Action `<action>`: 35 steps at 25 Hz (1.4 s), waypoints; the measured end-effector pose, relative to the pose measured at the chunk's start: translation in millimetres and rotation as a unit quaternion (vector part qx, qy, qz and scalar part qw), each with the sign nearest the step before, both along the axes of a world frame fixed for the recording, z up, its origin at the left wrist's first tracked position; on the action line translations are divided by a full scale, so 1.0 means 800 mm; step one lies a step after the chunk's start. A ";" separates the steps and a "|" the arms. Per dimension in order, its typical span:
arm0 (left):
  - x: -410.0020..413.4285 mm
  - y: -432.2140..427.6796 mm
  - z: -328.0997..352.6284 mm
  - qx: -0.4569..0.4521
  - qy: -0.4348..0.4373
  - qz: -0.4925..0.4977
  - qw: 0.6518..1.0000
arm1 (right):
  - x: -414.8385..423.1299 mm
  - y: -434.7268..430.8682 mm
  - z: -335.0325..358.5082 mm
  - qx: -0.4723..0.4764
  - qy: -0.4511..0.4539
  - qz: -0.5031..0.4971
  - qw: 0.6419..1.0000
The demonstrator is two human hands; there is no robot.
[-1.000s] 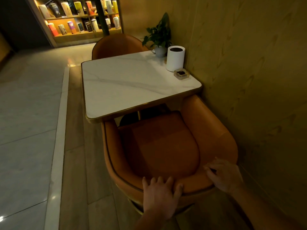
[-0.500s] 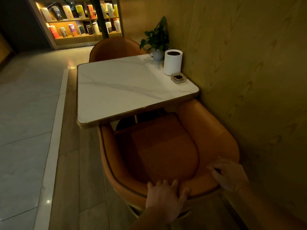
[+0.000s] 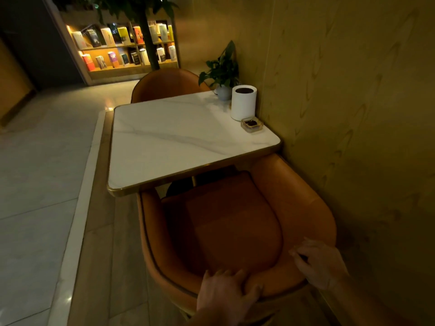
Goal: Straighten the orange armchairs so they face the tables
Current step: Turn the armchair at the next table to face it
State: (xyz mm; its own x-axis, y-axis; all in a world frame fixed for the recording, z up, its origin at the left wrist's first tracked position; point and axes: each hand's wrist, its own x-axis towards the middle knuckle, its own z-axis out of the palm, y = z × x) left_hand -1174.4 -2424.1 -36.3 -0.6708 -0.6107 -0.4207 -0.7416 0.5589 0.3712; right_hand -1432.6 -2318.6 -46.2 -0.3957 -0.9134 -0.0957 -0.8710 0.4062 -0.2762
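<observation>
Lit bookshelf [image 3: 122, 48] glows beyond pale tiled floor [image 3: 42, 172].

Potted plant [image 3: 221, 71], white cylinder [image 3: 243, 103] and small dish [image 3: 251, 124] line the wall [image 3: 353, 90]

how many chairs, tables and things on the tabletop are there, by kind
orange armchairs: 2
marble table: 1
potted plant: 1
white cylinder: 1
small glass dish: 1
total: 6
</observation>
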 end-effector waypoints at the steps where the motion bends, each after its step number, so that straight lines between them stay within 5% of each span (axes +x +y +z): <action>1: -0.003 -0.002 0.001 0.007 -0.003 0.004 1.000 | -0.003 -0.002 0.000 -0.002 0.000 0.002 1.000; 18: -0.022 -0.010 0.004 -0.015 0.022 0.008 1.000 | -0.023 -0.018 0.011 0.039 -0.016 0.000 0.999; 35: -0.038 -0.015 -0.019 -0.018 0.004 0.050 0.999 | -0.002 -0.044 0.019 0.063 -0.037 -0.121 0.990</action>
